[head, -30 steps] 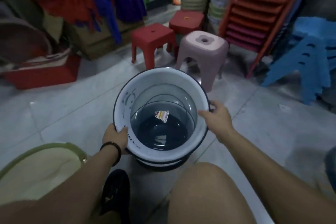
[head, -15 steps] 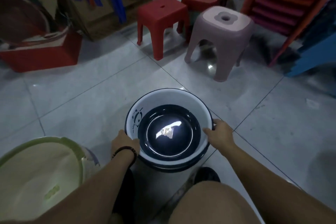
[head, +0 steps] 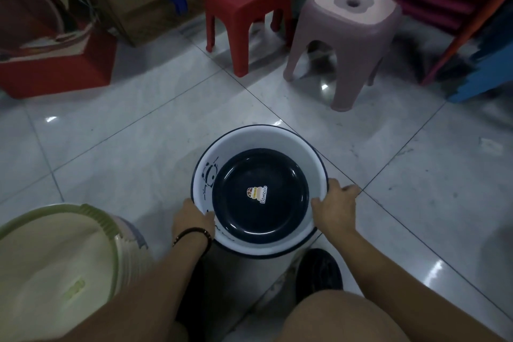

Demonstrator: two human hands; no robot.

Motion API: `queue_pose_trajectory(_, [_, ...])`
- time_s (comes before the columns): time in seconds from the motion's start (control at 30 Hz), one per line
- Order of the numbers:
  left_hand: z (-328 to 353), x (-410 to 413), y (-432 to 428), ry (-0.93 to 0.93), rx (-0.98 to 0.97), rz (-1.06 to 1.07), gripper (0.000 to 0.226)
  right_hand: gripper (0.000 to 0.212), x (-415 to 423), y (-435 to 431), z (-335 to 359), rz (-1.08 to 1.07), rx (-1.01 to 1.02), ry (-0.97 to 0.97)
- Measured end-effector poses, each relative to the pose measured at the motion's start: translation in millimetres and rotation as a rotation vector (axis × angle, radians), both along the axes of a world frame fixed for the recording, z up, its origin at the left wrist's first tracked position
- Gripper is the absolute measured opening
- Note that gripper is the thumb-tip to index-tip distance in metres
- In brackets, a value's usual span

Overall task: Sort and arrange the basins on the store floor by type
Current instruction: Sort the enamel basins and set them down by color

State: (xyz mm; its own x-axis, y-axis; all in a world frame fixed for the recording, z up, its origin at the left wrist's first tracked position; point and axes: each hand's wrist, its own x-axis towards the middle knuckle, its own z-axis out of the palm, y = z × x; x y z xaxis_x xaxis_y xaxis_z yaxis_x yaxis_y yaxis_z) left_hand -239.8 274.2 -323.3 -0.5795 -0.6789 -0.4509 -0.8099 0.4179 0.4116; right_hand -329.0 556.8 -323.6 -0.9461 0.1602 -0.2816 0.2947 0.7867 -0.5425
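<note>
- Basin [head: 316, 172], white inside with a dark rim and a dark bottom, is held between the two grips, low over the tiled floor [head: 133, 147]; whether it is set down cannot be told.
- Left grip [head: 193, 219], a bare hand, is closed on the near left part of the rim, with the thumb laid inside the wall and the fingers hidden outside it. A dark bracelet [head: 194, 234] is worn at the wrist.
- Right grip [head: 334, 208], also a bare hand, is closed on the right part of the rim, with the thumb inside and the fingers wrapped over the outer edge.
- Sticker [head: 256, 194] marked "Bamboo" is seen on the bottom, midway between the grips.
- Pale green basin [head: 97, 219] is placed well to the left of the left grip, nearer the person.
- Red stool [head: 245, 8] and pink stool [head: 352, 25] are stood side by side on the floor, well beyond both grips.
- Black shoe [head: 319, 272] is seen on the floor just behind the right grip.
</note>
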Motion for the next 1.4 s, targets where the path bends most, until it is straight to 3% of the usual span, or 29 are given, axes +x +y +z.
queue_pose_trajectory(0.23, [10.6, -6.2, -5.9, -0.084, 0.016, -0.076, 0.044, 0.032, -2.7, 10.8, 0.9, 0.099, -0.055, -0.094])
queue_pose_trajectory(0.3, [22.9, -6.5, -3.8, -0.111, 0.035, -0.087, 0.065, 0.036, -1.6, 19.9, 7.5, 0.163, -0.049, -0.134])
queue_pose_trajectory(0.37, [40.7, -10.9, 2.5, -0.159, -0.048, -0.155, 0.091, 0.054, 3.5, 35.4, 18.7, 0.204, -0.024, -0.162])
queue_pose_trajectory(0.43, [72.5, -22.9, 17.1, -0.187, -0.155, -0.329, 0.087, 0.067, 13.3, 57.5, 35.3, 0.209, -0.001, -0.159])
queue_pose_trajectory(0.53, [144.2, -44.9, 65.1, -0.17, -0.135, -0.758, 0.05, 0.06, 38.7, 102.7, 65.3, 0.175, 0.022, -0.152])
queue_pose_trajectory(0.6, [195.2, -48.8, 111.2, -0.163, -0.093, -1.009, 0.039, 0.055, 64.5, 136.4, 87.2, 0.143, 0.08, -0.159])
queue_pose_trajectory(0.77, [299.2, -1.2, 236.8, -0.142, -0.081, -1.527, 0.046, 0.043, 178.6, 234.4, 125.6, 0.107, 0.187, -0.179])
queue_pose_trajectory(0.93, [359.5, 78.3, 323.2, -0.218, -0.129, -1.829, 0.045, 0.032, 340.3, 328.5, 115.1, -0.069, 0.221, -0.333])
queue_pose_trajectory(1.1, [343.8, 141.3, 397.3, -0.316, -0.486, -2.123, 0.058, 0.029, 509.3, 388.4, 87.7, -0.381, 0.24, -0.559])
queue_pose_trajectory(1.2, [314.4, 169.6, 428.4, -0.344, -0.345, -2.205, 0.053, 0.028, 584.4, 393.9, 63.9, -0.536, 0.172, -0.591])
queue_pose_trajectory(1.3, [274.3, 191.8, 439.2, -0.32, -0.163, -2.231, 0.045, 0.036, 623.4, 383.7, 30.8, -0.726, -0.056, -0.626])
queue_pose_trajectory(1.4, [246.9, 199.0, 433.6, -0.47, -0.249, -2.307, 0.04, 0.065, 620.5, 350.4, -0.8, -0.808, -0.14, -0.61])
